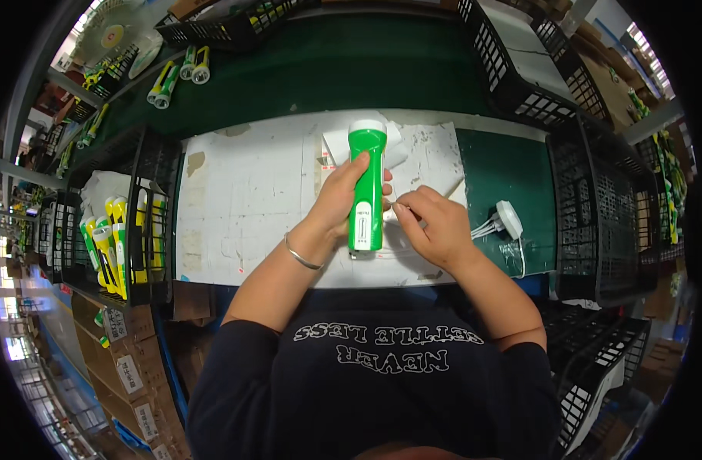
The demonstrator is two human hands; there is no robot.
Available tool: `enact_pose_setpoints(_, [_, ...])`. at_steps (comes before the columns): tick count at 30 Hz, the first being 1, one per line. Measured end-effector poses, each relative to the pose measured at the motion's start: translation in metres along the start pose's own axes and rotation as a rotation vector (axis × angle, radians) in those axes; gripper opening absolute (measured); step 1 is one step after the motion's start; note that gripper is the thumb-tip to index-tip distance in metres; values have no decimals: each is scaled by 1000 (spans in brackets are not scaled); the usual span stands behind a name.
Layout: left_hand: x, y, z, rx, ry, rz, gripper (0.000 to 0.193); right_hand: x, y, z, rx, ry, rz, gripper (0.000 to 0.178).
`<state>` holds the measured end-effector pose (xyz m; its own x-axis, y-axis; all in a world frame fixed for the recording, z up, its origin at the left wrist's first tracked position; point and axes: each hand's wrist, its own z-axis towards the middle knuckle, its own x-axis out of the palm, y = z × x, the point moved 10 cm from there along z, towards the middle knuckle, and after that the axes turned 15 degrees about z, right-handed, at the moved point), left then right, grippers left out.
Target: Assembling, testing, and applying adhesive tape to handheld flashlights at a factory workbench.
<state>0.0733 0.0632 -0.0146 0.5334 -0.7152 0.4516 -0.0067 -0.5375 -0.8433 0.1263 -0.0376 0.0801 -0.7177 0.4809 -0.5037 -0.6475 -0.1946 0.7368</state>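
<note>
At the bottom centre of the frame we see two rows of outlined white capital letters (pixel 389 336) on a dark shirt (pixel 366 414), upside down to us. In the middle, a green flashlight (pixel 372 172) bears a white label (pixel 363 224) whose small dark print we cannot make out. At lower left, cardboard boxes (pixel 99 368) carry white stickers (pixel 128 373) with dark characters. At upper left, we find a red mark on the yellow centre of a fan (pixel 112 36).
</note>
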Motion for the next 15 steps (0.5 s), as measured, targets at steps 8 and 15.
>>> enact_pose_setpoints(8, [8,-17,-13,202,-113,386,40,26,26,2,-229,171,-353,15])
enact_pose_setpoints(15, [-33,-32,-2,187,-198,236,54,60,70,-42,-398,509,43,25])
